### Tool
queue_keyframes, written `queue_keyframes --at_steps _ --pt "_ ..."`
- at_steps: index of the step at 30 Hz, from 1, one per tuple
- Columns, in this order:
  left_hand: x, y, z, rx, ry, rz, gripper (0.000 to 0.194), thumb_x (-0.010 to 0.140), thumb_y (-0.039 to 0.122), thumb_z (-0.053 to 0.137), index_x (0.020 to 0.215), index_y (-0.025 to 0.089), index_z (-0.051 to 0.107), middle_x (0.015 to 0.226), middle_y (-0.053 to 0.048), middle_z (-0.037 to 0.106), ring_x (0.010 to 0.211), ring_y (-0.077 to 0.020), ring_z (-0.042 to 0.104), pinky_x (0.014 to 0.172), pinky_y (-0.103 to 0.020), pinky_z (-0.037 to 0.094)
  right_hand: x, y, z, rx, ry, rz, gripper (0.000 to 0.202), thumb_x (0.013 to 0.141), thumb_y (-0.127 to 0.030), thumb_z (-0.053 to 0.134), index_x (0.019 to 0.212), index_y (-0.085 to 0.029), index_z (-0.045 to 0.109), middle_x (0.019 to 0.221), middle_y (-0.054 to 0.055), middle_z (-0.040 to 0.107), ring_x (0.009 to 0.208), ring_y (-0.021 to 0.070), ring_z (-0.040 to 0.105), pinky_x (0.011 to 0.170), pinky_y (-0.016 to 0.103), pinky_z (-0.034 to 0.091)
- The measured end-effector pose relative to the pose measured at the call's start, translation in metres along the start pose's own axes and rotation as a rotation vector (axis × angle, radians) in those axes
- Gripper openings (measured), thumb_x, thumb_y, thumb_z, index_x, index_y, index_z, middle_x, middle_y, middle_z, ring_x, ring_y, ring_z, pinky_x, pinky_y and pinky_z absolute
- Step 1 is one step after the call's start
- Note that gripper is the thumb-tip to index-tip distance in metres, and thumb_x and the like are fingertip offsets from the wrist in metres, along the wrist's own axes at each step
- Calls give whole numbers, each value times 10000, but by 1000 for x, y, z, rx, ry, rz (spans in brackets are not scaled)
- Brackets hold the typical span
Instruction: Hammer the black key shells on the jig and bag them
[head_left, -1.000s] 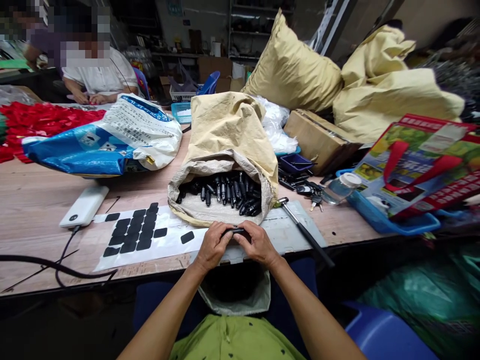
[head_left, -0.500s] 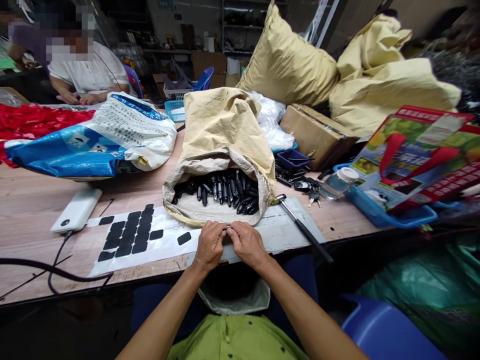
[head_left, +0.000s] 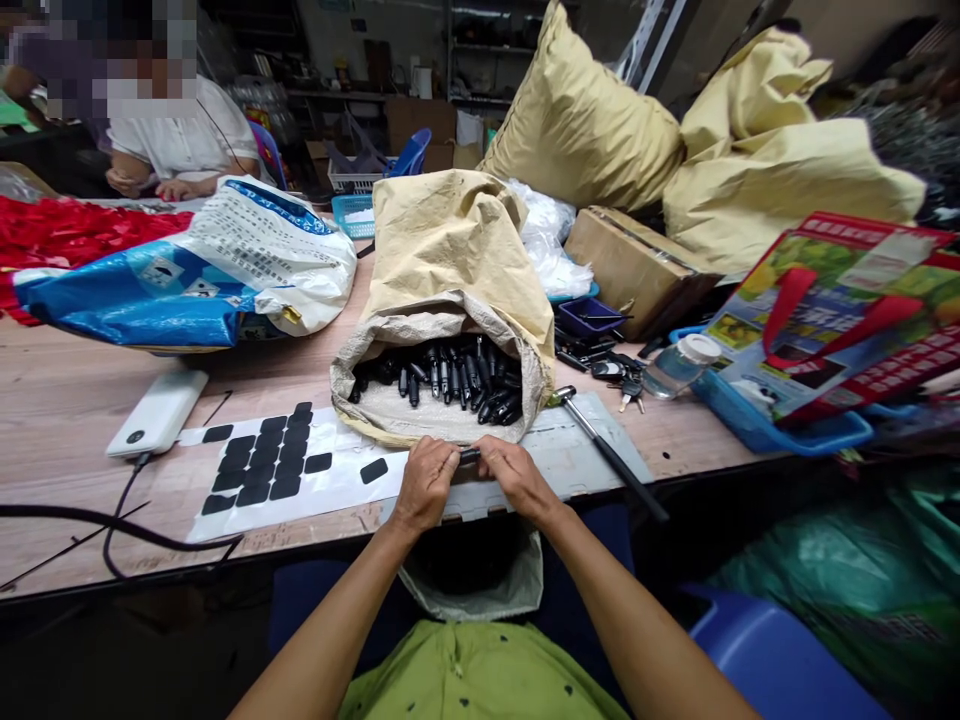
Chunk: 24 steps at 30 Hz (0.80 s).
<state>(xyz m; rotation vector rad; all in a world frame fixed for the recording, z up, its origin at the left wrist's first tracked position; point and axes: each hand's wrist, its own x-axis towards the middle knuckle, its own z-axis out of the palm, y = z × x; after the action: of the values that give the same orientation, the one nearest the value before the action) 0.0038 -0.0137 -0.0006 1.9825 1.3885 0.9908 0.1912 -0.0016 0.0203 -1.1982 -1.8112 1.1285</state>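
My left hand (head_left: 426, 482) and my right hand (head_left: 516, 478) are both closed, pinching opposite ends of a small black cylindrical part (head_left: 469, 455). A short stretch of it shows between the fingertips. Just beyond them, a beige sack (head_left: 450, 235) lies with its mouth toward me, and many similar black parts (head_left: 454, 375) are heaped inside. To the right of my hands a hammer (head_left: 611, 455) with a black handle rests on a grey board (head_left: 577, 470). A white sheet with black rounded stickers (head_left: 262, 460) lies to the left.
A white power bank (head_left: 157, 415) with a cable is at left, near a blue and white bag (head_left: 187, 280). Keys (head_left: 630, 390), a jar (head_left: 681, 368) and a blue tray (head_left: 780, 425) stand at right. A co-worker (head_left: 180, 140) sits across the table.
My hands have drawn slightly apart, with the right one shifting to the right, so more of the black part shows between them. The view has shifted a little.
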Motion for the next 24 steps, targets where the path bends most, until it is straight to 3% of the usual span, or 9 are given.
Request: queue_keyframes --at_steps 5,12,18,24 --pt "1 5 -3 14 -34 -19 375 1041 334 384 826 208 664 822 -47 677 847 -228 525 831 -385 390 4 14 0 297 115 78 652 1001 -702 332 880 -174 695 655 18 598 592 147 511 598 280 428" --pt "1 8 -5 30 -53 -21 376 1036 338 377 815 207 652 814 -42 672 857 -227 518 846 -383 377 4 19 4 322 130 63 625 992 -695 377 885 -184 720 652 24 601 594 154 516 597 291 424" --pt "0 9 -5 54 -44 -1 383 1034 326 368 762 203 608 777 -41 645 836 -219 509 835 -371 380 1 18 3 182 105 -3 496 1042 -550 386 904 -194 703 694 10 613 647 152 546 641 279 430" --pt "-2 6 -2 74 -25 21 341 1024 321 399 790 200 615 789 -39 646 849 -214 511 829 -363 382 -2 7 5 -180 46 -154 180 928 -368 627 968 -202 682 818 12 665 742 167 591 703 276 430"
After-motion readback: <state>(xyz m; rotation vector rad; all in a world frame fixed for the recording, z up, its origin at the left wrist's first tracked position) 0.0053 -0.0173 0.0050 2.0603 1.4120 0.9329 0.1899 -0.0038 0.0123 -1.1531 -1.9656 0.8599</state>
